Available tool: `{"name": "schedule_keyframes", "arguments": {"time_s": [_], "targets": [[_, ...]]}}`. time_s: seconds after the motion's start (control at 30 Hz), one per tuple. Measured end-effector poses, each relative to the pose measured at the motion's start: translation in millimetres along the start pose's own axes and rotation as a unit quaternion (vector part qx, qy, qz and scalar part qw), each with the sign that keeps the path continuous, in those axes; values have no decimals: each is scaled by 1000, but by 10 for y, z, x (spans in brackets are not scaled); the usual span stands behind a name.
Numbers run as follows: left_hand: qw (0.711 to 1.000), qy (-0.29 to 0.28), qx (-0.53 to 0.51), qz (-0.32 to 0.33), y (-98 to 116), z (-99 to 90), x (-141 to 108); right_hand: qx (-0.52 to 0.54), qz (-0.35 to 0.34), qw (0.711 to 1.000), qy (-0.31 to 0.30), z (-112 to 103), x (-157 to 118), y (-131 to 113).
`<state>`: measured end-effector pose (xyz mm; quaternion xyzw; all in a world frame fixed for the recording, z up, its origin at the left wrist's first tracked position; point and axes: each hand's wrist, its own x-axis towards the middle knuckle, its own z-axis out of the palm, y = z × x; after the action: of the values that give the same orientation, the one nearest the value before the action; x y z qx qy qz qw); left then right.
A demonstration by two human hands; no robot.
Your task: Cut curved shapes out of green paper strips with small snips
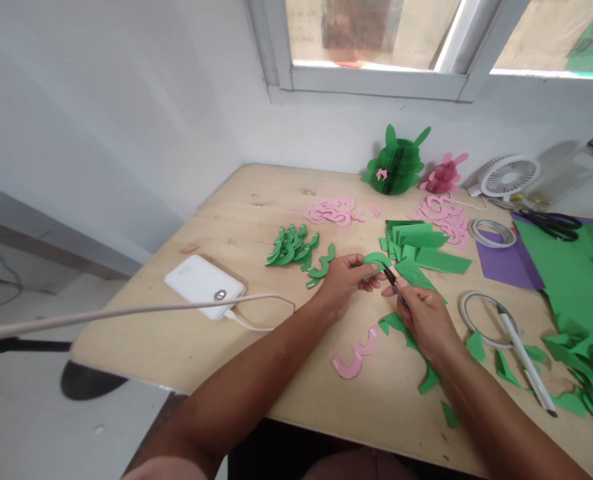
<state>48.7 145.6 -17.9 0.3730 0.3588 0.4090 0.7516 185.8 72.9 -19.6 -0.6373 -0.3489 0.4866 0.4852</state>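
My left hand (pixel 343 280) pinches a curved green paper piece (pixel 377 258) over the table. In my right hand (pixel 426 320) is a pair of scissors (pixel 390 276), its dark blades at the edge of that paper; my fingers hide most of the handles. Left of my left hand lie a wavy green cutout (pixel 322 268) and a pile of similar green cutouts (pixel 292 247) with white strips. Below the hands rests a pink curved cutout (pixel 349 365). Green offcuts (pixel 429 379) lie by my right wrist, and folded green paper strips (pixel 413 239) sit just beyond my hands.
A white power bank (pixel 203 283) with a cable lies at left. Along the wall stand a green paper figure (pixel 396 167), a pink one (pixel 443 175) and a white fan (pixel 509 177). Tape (pixel 492 233), black-handled scissors (pixel 551 223), a white pen (pixel 529 363) and green sheets (pixel 566 280) occupy the right.
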Motion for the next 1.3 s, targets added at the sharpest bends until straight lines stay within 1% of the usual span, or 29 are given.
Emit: {"name": "schedule_keyframes", "arguments": {"time_s": [0.23, 0.67, 1.3], "targets": [[1000, -1, 5, 0, -5, -3, 5, 0, -7, 1000, -2, 4, 2, -4], [1000, -1, 6, 2, -11, -8, -3, 0, 5, 1000, 3, 7, 5, 5], [1000, 0, 0, 1, -12, -3, 8, -6, -9, 1000, 0, 3, 6, 8]]}}
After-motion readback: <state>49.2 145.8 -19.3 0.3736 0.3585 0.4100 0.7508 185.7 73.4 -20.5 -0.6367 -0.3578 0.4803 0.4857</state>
